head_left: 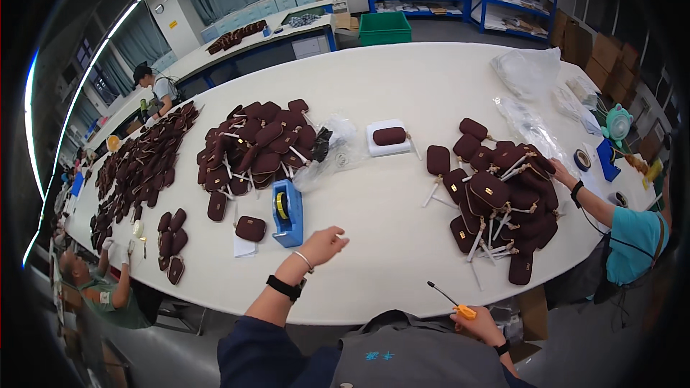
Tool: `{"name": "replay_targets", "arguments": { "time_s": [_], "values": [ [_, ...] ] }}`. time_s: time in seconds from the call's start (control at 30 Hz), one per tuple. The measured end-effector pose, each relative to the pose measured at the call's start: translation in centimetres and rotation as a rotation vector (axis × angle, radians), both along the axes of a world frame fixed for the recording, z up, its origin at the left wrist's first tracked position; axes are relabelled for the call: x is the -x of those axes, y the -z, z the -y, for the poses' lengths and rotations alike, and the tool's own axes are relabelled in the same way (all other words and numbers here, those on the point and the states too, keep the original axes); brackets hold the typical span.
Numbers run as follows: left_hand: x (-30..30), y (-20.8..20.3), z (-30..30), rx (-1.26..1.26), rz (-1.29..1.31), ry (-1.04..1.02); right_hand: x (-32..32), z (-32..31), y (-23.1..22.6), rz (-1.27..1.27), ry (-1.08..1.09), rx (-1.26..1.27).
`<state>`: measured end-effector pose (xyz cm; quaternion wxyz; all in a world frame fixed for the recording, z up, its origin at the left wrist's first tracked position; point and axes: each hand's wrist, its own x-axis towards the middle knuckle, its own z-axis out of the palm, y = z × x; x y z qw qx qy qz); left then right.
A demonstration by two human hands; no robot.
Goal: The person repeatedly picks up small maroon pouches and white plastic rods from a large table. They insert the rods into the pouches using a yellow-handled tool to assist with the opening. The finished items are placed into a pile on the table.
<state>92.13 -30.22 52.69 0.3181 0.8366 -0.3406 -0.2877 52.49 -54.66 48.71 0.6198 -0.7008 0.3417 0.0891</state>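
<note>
My left hand (322, 246) hovers over the white table, just right of a blue tape dispenser (289, 217); its fingers are loosely bent and apart, with nothing in them. At the table's near edge, my right hand (483, 325) is closed round the orange handle of a screwdriver (464, 311), whose shaft points up and left. A dark maroon pouch (251, 228) lies on white paper beside the dispenser. Ahead, another maroon pouch (389, 136) rests on a white pad. A heap of maroon pouches (489, 190) with white-wrapped straps lies to the right.
Another pouch heap (262, 136) sits left of centre, beside crumpled clear plastic (334, 154). More pouches (144, 162) spread far left. Co-workers sit at both sides; one person's hand (564, 172) touches the right heap. Plastic bags (528, 72) and a tape roll (582, 160) lie right.
</note>
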Motion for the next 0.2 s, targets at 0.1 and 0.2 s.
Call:
{"name": "replay_targets", "arguments": {
  "time_s": [0.1,0.2],
  "values": [
    [-7.1,-2.3,-1.3,0.046,0.031,-0.119,-1.8,-1.3,-0.9,-0.058,-0.055,0.032],
    [-15.1,-3.0,-1.5,-0.110,0.117,-0.117,-2.3,-2.1,-0.3,-0.041,-0.071,0.118]
  ]
}}
